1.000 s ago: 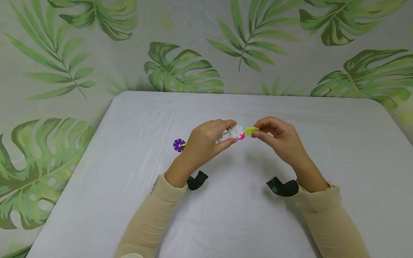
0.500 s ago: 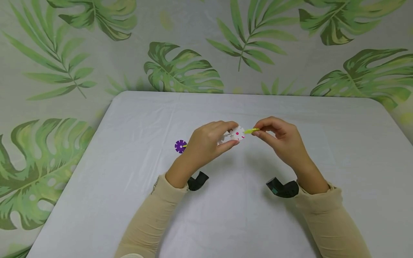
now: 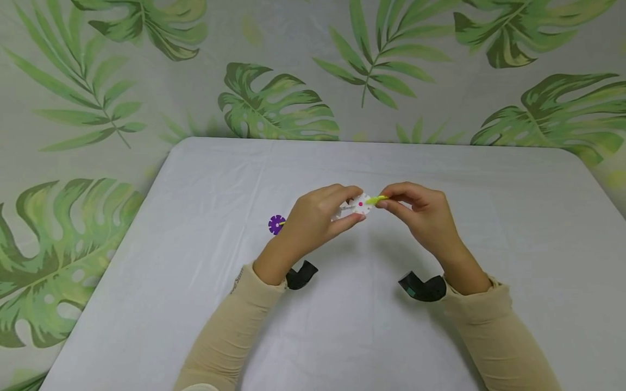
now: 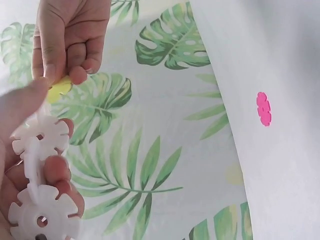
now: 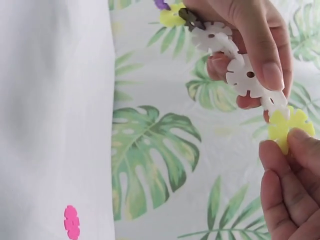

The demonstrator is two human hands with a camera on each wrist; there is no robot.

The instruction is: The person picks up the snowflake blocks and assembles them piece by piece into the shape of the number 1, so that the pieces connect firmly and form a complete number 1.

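Note:
My left hand (image 3: 318, 214) grips a chain of slotted white snowflake discs (image 5: 244, 75) between thumb and fingers, above the table. The chain's far end carries a dark disc (image 5: 191, 19), a yellow disc (image 5: 171, 16) and a purple disc (image 3: 275, 225), which sticks out to the left of the hand. My right hand (image 3: 423, 214) pinches another yellow snowflake disc (image 5: 291, 127) by its edge. This disc touches the end white disc (image 3: 361, 204); whether their slots interlock I cannot tell. Some white discs are partly hidden behind the left fingers.
A pink snowflake disc (image 4: 263, 109) lies on the white-covered table (image 3: 342, 326); in the head view only a spot of pink shows through a white disc. Black wrist devices (image 3: 302, 275) stick out inward from both sleeves. A leaf-print cloth hangs behind the table.
The right hand has moved slightly left, bringing the yellow disc against the end white disc. The yellow disc has turned edge-on. The left hand and its chain have shifted a little right and down.

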